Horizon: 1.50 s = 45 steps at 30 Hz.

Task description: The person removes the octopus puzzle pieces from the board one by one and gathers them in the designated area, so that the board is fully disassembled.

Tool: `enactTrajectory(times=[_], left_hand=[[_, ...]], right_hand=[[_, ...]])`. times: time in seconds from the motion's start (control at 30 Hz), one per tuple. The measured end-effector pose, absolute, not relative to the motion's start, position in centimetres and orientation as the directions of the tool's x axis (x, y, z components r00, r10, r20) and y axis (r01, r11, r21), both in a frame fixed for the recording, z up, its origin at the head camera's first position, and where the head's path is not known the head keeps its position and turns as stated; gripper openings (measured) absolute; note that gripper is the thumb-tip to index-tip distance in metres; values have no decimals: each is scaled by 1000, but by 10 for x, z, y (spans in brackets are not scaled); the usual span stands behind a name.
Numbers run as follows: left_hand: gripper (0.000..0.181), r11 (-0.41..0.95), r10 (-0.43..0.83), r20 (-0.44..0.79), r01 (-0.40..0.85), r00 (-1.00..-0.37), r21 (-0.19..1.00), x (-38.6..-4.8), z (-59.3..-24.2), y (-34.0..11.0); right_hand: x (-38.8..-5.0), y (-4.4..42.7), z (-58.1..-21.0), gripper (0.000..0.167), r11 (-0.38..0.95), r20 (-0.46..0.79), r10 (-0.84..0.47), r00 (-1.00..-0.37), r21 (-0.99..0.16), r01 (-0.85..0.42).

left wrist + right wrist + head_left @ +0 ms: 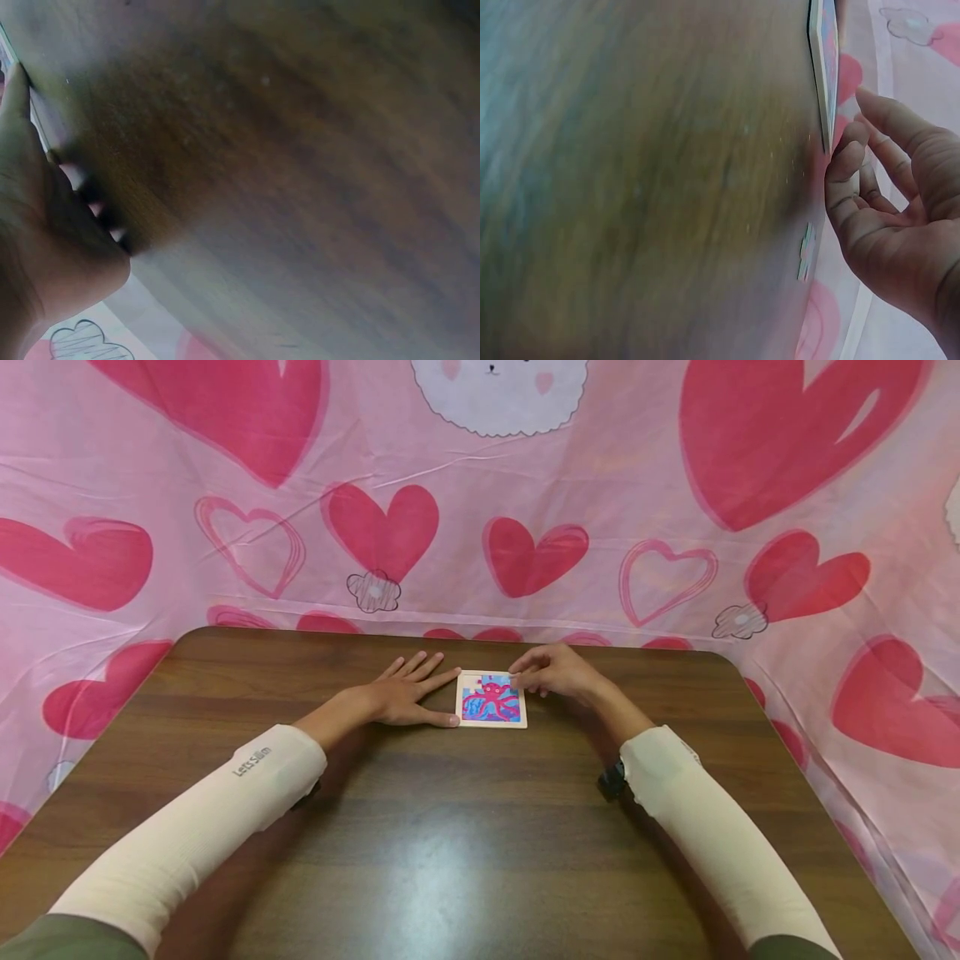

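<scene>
A small square jigsaw puzzle point(491, 700) with a pink octopus on blue lies in a pale frame on the table. Bare pale wood shows at its upper left corner. My left hand point(401, 695) lies flat with fingers spread, thumb and index tips touching the frame's left edge. At the puzzle's upper right corner is my right hand point(558, 672), fingers loosely bent and fingertips over the frame's edge. The right wrist view shows no piece between the fingers of this hand point(900, 195). A loose puzzle piece point(806, 251) lies on the table beside it.
The brown wooden table point(450, 827) reaches from the person to a pink cloth point(465, 485) with hearts, which hangs behind and at both sides. Cream sleeves point(202, 827) cover both forearms. A black wrist device point(612, 781) sits at the right cuff.
</scene>
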State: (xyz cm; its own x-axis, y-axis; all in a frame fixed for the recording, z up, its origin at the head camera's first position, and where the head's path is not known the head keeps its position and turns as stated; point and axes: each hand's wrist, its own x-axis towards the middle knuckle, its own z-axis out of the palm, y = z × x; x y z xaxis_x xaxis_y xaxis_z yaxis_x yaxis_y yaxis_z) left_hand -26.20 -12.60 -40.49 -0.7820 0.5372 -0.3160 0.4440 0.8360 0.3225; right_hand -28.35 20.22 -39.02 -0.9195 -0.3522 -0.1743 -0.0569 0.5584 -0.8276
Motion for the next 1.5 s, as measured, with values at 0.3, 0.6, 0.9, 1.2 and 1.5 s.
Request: enactTrajectory(times=[0.3, 0.6, 0.9, 1.2, 1.5], left_hand=[[106, 838, 535, -324, 441, -780, 321, -262, -405, -126], [106, 836, 539, -322, 445, -779, 322, -262, -406, -125], [106, 836, 538, -318, 446, -781, 320, -261, -406, -126], [105, 834, 541, -320, 447, -778, 324, -262, -406, -126], [105, 836, 538, -316, 445, -781, 322, -262, -406, -125]], right_hand=[[-285, 189, -393, 33, 537, -182, -415, -891, -840, -79], [-287, 182, -392, 36, 528, -188, -442, -877, -845, -84], [-287, 174, -394, 38, 496, -198, -456, -868, -866, -64], [-290, 170, -394, 41, 514, -216, -456, -863, -856, -57], [-295, 170, -394, 44, 527, -231, -496, -837, -846, -79]])
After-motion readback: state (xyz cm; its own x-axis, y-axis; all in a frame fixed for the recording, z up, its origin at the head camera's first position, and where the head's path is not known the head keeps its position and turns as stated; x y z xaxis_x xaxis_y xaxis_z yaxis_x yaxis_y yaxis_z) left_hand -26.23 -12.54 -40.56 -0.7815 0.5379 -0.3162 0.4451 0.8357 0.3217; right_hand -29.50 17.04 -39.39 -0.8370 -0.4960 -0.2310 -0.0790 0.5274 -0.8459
